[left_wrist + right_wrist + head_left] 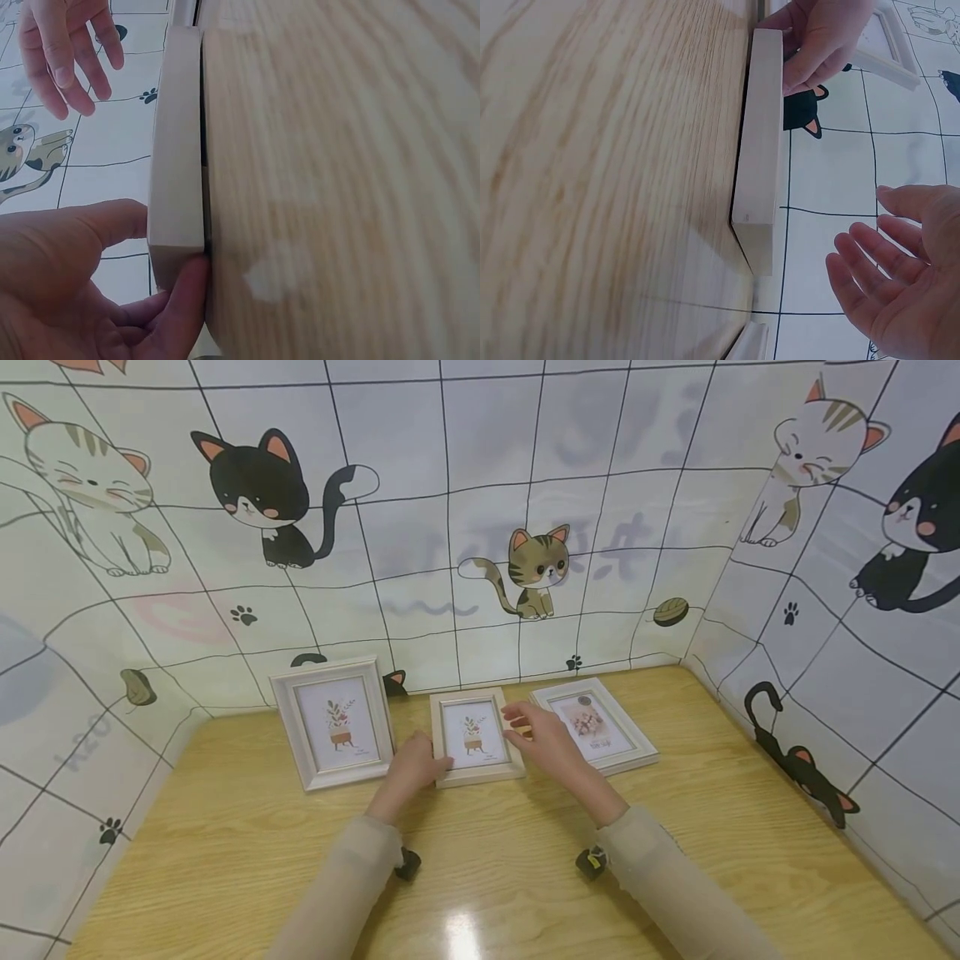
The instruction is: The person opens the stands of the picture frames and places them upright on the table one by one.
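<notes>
The small picture frame [480, 775] in the middle of the table has a pale wooden border and a print of a potted plant. My left hand [412, 768] pinches its lower left corner, thumb over the front edge and a finger tucked at the side, as the left wrist view shows with the frame's edge [176, 150] between them. Over the frame's right side, my right hand [551, 742] hovers with fingers loosely spread. In the right wrist view that hand [900, 274] holds nothing and is apart from the frame.
A larger cream picture frame [382, 718] leans at the left with a similar plant print. To the right, a white picture frame [633, 739] with a flower print lies tilted back. Behind them rises a wall covering [420, 543] with cartoon cats; the wooden table [480, 852] extends toward me.
</notes>
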`<act>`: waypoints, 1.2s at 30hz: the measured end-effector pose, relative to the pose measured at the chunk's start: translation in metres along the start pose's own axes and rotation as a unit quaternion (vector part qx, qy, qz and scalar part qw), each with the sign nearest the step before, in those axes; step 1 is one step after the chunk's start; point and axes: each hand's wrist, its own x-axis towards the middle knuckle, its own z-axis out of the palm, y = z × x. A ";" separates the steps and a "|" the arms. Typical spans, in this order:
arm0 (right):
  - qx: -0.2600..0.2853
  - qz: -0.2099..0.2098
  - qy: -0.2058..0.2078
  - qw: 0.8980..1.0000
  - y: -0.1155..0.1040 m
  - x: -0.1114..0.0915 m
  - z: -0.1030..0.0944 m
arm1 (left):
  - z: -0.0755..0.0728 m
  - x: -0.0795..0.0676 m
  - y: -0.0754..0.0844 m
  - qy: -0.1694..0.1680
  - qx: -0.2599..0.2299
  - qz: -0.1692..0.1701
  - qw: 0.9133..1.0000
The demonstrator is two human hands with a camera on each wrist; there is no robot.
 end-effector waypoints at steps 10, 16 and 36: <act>-0.001 0.008 -0.004 1.000 0.002 -0.001 -0.002 | 0.000 0.003 0.007 -0.007 0.062 -0.021 0.998; 0.004 0.010 -0.007 1.000 0.004 -0.002 -0.003 | -0.001 0.003 0.005 -0.008 0.044 -0.033 0.998; 0.007 0.006 0.003 1.000 0.007 -0.002 -0.004 | -0.014 0.000 -0.009 -0.060 -0.185 -0.017 0.981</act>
